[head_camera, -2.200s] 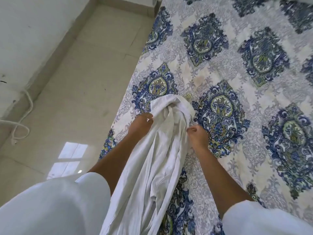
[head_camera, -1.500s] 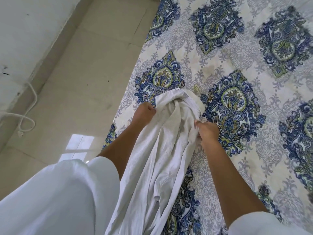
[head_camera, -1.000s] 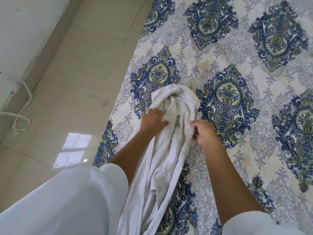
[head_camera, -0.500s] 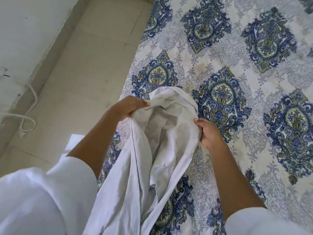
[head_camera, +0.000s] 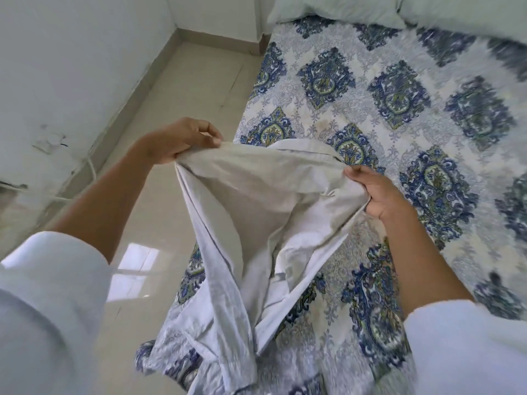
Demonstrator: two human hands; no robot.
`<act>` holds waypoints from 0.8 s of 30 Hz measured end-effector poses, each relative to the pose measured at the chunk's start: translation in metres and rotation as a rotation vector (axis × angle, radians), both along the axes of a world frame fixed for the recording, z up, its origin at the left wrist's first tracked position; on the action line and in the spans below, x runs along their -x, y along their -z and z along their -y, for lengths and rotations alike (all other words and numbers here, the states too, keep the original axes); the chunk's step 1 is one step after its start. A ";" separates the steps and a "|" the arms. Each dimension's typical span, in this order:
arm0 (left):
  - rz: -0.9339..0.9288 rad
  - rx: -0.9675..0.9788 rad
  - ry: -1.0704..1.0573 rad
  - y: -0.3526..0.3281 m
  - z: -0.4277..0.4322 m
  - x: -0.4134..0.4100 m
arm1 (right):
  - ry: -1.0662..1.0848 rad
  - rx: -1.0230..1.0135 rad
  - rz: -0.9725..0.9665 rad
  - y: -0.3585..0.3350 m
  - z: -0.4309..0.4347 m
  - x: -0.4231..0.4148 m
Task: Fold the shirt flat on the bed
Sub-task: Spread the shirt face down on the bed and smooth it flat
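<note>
White walls (head_camera: 71,52) meet a glossy beige tiled floor (head_camera: 185,89) with skirting (head_camera: 216,42). A white cable (head_camera: 92,166) trails by the left wall. The bed (head_camera: 399,132) has a blue-patterned sheet and pale pillows (head_camera: 336,8).

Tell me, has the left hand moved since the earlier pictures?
Yes. The left hand, gripping the white fabric shirt, went leftward: earlier over the blue-patterned bedsheet, now past its edge, above the beige floor tiles.

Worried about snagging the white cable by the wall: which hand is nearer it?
Left. The left hand grips the shirt over the floor, toward the cable; the right hand grips it over the bed, farther.
</note>
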State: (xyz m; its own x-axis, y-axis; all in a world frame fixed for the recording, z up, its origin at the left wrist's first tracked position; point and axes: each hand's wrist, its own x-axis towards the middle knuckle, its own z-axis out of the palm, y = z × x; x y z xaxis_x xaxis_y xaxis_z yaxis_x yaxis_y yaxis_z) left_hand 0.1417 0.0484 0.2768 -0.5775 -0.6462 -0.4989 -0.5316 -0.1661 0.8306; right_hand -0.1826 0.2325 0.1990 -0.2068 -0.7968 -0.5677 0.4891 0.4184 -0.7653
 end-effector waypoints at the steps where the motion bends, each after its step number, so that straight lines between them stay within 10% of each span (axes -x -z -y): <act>1: 0.035 0.024 0.055 -0.016 -0.005 -0.006 | -0.036 -0.009 -0.077 -0.014 -0.004 0.000; 7: 0.157 0.150 0.267 -0.095 -0.057 -0.006 | -0.198 0.051 -0.369 -0.118 -0.056 0.022; 15: -0.425 0.240 0.014 -0.157 -0.136 0.062 | -0.700 -0.196 -0.645 -0.208 -0.170 0.073; 19: -0.595 0.256 -0.081 -0.173 -0.186 0.101 | -0.509 -0.317 -1.127 -0.208 -0.216 0.113; 24: -0.459 0.344 -0.130 -0.177 -0.253 0.133 | 0.181 0.189 -0.578 -0.216 -0.277 0.145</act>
